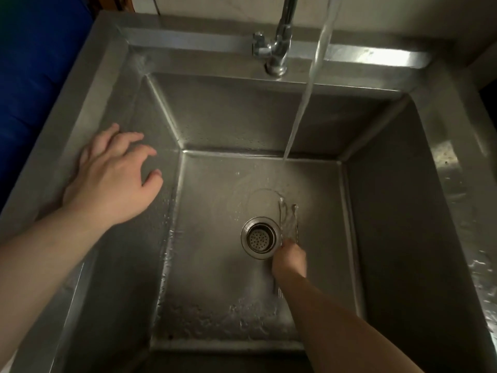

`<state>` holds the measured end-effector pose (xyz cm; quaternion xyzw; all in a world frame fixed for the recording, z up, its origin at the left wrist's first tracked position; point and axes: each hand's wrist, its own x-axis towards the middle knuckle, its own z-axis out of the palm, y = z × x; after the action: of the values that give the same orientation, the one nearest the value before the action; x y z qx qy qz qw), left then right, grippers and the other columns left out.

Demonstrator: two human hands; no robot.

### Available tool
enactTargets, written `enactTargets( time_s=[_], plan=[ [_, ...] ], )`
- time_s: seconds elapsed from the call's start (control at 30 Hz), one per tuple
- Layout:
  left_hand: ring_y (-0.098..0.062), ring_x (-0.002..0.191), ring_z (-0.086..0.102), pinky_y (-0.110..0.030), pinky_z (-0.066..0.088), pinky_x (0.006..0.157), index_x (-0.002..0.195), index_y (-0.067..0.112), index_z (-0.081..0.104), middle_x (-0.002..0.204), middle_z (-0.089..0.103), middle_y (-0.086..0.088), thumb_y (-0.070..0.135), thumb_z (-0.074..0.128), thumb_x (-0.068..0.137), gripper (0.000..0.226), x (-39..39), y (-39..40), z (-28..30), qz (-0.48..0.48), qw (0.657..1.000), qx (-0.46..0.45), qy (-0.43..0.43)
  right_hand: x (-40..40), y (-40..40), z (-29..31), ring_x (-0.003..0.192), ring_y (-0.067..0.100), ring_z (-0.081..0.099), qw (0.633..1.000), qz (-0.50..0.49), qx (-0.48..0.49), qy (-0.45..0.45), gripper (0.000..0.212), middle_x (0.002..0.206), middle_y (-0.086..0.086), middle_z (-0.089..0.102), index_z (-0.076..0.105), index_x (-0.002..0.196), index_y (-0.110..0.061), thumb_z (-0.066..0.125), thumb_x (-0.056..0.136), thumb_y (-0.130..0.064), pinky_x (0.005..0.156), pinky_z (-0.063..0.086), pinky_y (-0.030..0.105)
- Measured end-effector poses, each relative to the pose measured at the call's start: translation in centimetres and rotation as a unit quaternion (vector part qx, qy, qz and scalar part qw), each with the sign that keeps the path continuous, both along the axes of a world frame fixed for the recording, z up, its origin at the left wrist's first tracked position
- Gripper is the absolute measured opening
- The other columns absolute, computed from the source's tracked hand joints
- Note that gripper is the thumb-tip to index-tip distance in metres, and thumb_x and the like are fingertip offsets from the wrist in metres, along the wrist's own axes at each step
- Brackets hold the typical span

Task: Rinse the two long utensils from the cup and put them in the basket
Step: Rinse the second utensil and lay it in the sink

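Deep in the steel sink (390,211), my right hand (289,258) is closed around two long thin utensils (288,219). Their upper ends point away from me, just right of the drain. Water from the tap streams down onto them and splashes over their tips. A short piece of the utensils shows below my wrist. My left hand (113,176) rests on the sink's left rim with its fingers spread and nothing in it. Neither cup nor basket is in view.
The chrome faucet (279,41) stands at the back rim, its water stream (304,103) falling to the basin floor. A round drain strainer (258,237) sits mid-floor. Something blue (32,76) lies left of the sink. The wet right rim (468,211) glistens.
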<state>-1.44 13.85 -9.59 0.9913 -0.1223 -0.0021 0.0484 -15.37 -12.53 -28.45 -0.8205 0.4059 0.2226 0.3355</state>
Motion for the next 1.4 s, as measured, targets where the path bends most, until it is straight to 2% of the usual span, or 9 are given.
enactTargets(
  time_s=[0.1,0.33,0.57,0.67,0.77,0.83,0.97,1.17,1.4],
  plan=[
    [-0.032,0.141,0.024,-0.050,0.022,0.112,0.118,0.017,0.064,0.141,0.050,-0.008,0.045,0.047,0.079,0.052,0.0,0.1,0.0,-0.001,1.000,-0.007,-0.003,-0.1,-0.2,-0.5,0.107,0.039,0.064,1.000,-0.013,-0.019,0.001,0.032,0.118,0.025,0.065,0.064,0.117,0.003,0.040,0.095,0.003,0.086,0.050,0.035],
    [-0.030,0.142,0.023,-0.051,0.023,0.112,0.117,0.019,0.064,0.141,0.051,-0.004,0.047,0.045,0.079,0.051,-0.1,0.1,0.1,0.001,1.000,-0.014,0.002,-0.3,-0.4,-0.3,0.110,0.039,0.061,1.000,-0.008,-0.019,-0.002,0.032,0.121,0.026,0.063,0.062,0.117,0.004,0.040,0.094,0.005,0.089,0.048,0.035],
    [-0.028,0.142,0.022,-0.051,0.023,0.111,0.113,0.021,0.065,0.139,0.052,-0.001,0.046,0.046,0.079,0.047,0.0,0.2,-0.2,0.002,1.000,-0.013,0.000,-0.3,-0.4,0.0,0.109,0.039,0.061,1.000,-0.018,-0.017,0.016,0.029,0.120,0.025,0.063,0.061,0.116,0.003,0.043,0.095,-0.002,0.089,0.050,0.037],
    [-0.028,0.142,0.022,-0.051,0.023,0.111,0.111,0.022,0.066,0.138,0.053,0.000,0.046,0.046,0.078,0.045,0.1,0.3,-0.3,0.000,1.000,-0.017,-0.002,0.3,1.2,2.1,0.113,0.036,0.057,0.997,0.067,-0.025,-0.006,0.032,0.128,0.020,0.056,0.056,0.123,-0.002,0.046,0.096,-0.015,0.092,0.046,0.035],
    [-0.026,0.142,0.021,-0.051,0.023,0.111,0.110,0.023,0.065,0.137,0.053,0.001,0.048,0.045,0.079,0.044,0.1,0.4,-0.4,0.001,1.000,-0.016,0.001,2.3,3.8,6.4,0.118,0.033,0.049,0.963,0.225,-0.050,-0.140,0.041,0.133,0.012,0.050,0.050,0.131,-0.011,0.052,0.093,-0.027,0.098,0.043,0.039],
    [-0.025,0.143,0.021,-0.050,0.023,0.111,0.109,0.024,0.065,0.136,0.054,0.002,0.050,0.045,0.079,0.044,0.1,0.4,-0.4,0.002,1.000,-0.015,0.003,4.7,5.6,10.5,0.119,0.036,0.046,0.904,0.307,-0.077,-0.288,0.048,0.136,0.014,0.048,0.049,0.134,-0.011,0.057,0.089,-0.027,0.097,0.044,0.046],
    [-0.026,0.142,0.021,-0.047,0.021,0.112,0.111,0.021,0.066,0.133,0.056,0.001,0.050,0.045,0.078,0.049,0.2,0.4,-0.4,0.004,1.000,-0.007,0.002,12.2,7.3,18.8,0.139,0.042,0.034,0.819,0.302,-0.171,-0.458,0.062,0.152,0.019,0.040,0.047,0.140,-0.007,0.062,0.081,-0.020,0.105,0.039,0.053],
    [-0.029,0.142,0.023,-0.049,0.022,0.110,0.114,0.018,0.067,0.131,0.058,-0.001,0.051,0.046,0.080,0.052,0.1,0.3,-0.4,0.000,1.000,-0.010,-0.002,20.9,6.0,24.0,0.151,0.038,-0.011,0.850,0.304,-0.292,-0.315,0.079,0.165,0.017,-0.013,0.011,0.157,-0.017,0.049,0.089,-0.010,0.121,0.007,0.058],
    [-0.029,0.141,0.025,-0.051,0.025,0.108,0.112,0.019,0.066,0.128,0.060,-0.001,0.058,0.045,0.078,0.056,0.2,0.4,-0.6,-0.003,1.000,-0.014,-0.012,22.5,5.5,23.3,0.152,0.035,-0.012,0.867,0.298,-0.301,-0.261,0.077,0.166,0.017,-0.008,0.013,0.155,-0.011,0.053,0.089,-0.015,0.118,0.016,0.061]
  ],
)
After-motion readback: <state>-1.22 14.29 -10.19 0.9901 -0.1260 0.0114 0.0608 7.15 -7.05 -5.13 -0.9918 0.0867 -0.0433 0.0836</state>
